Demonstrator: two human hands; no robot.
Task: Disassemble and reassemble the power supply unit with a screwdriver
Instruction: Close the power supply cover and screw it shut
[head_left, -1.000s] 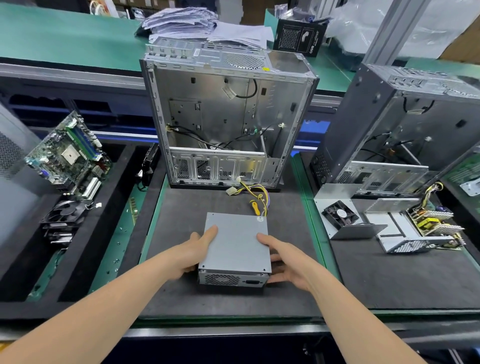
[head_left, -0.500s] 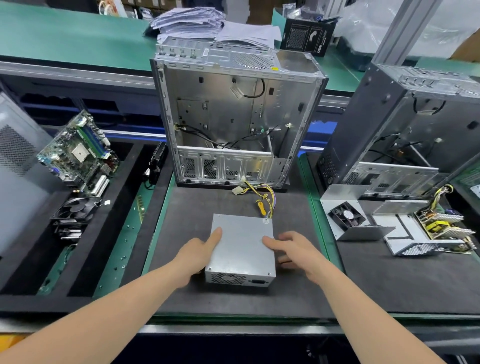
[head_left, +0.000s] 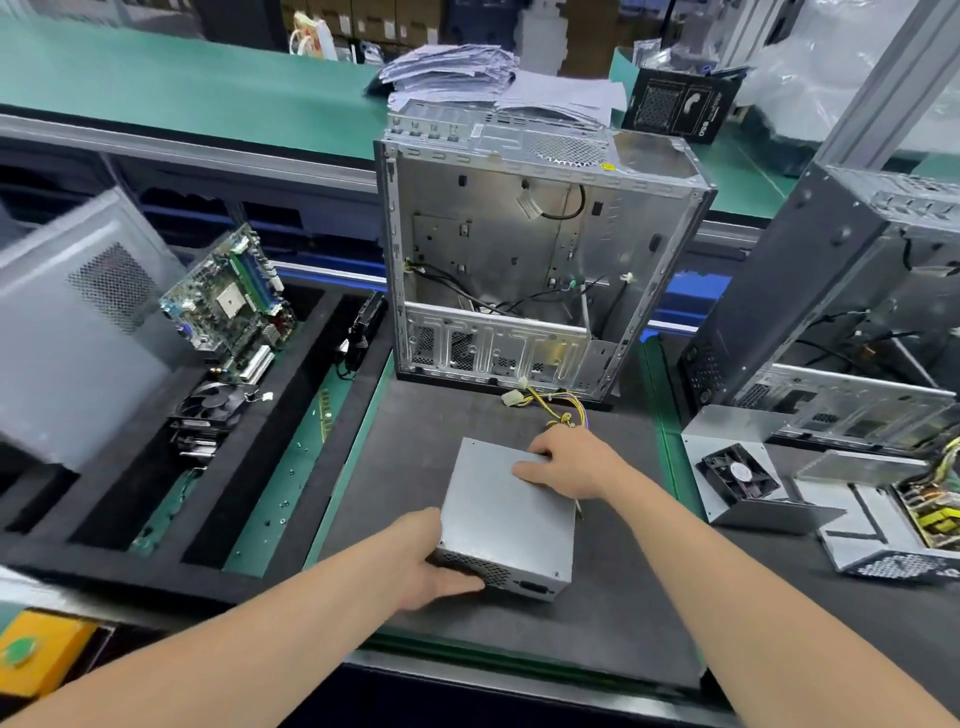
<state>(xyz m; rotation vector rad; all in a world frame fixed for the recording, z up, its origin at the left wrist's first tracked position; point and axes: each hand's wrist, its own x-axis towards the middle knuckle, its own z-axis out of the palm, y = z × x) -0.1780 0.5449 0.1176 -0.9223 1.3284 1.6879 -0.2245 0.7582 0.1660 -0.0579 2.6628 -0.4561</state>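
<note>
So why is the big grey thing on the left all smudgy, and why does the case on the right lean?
Head view: the grey panel at the left edge is blurred, the power supply unit mid-frame is sharp; the wide lens probably makes the right-hand case lean; glare washes out the plastic sheet top right.

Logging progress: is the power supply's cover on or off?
On. The power supply unit is a closed grey box, no internals showing; the left hand holds its near corner, the right hand its far edge.
</note>
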